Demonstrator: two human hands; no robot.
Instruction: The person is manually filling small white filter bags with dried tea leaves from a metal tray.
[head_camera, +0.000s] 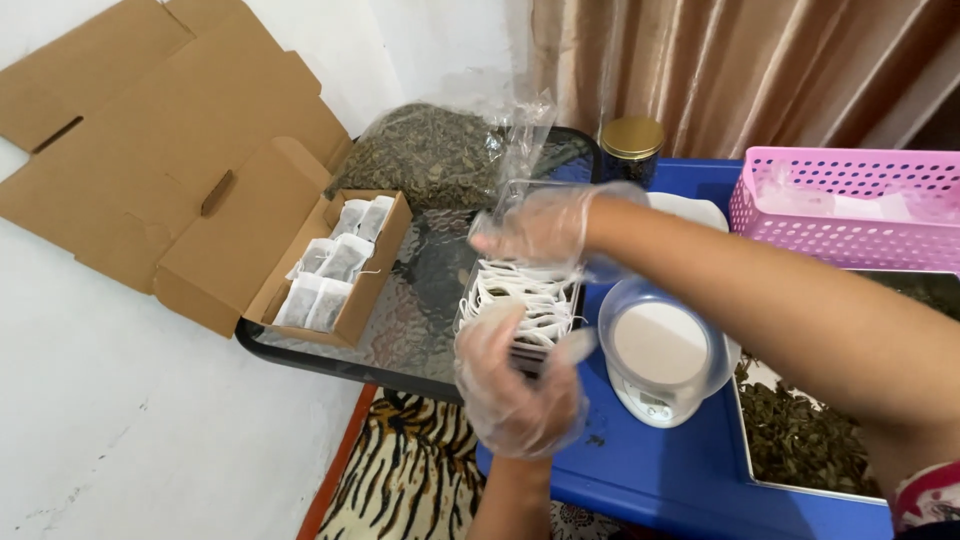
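Gloves of thin clear plastic cover both hands. The left hand (520, 385) has its fingers curled against the near end of a stack of empty white filter bags (522, 300) standing on edge in a dark holder; it seems to be pinching one, though the blur leaves that unsure. The right hand (540, 225) reaches across from the right, fingers bent over the far end of the same stack, holding nothing I can make out.

Loose gloves could drag out several bags at once, or tangle their strings. The right forearm passes just above the clear bowl on the small white scale (660, 360); a dip of the elbow could knock the bowl off.

To the left, on the dark glass counter (400, 330), an open brown cardboard box (250, 220) holds filled sachets (335, 265) in rows. Behind the stack slumps an open clear bag of dried leaves (430, 150), and a jar with a gold lid (631, 140) stands near it. At right a pink perforated basket (850, 205) sits above a tray of dried leaves (800, 435), on a blue surface (640, 480).
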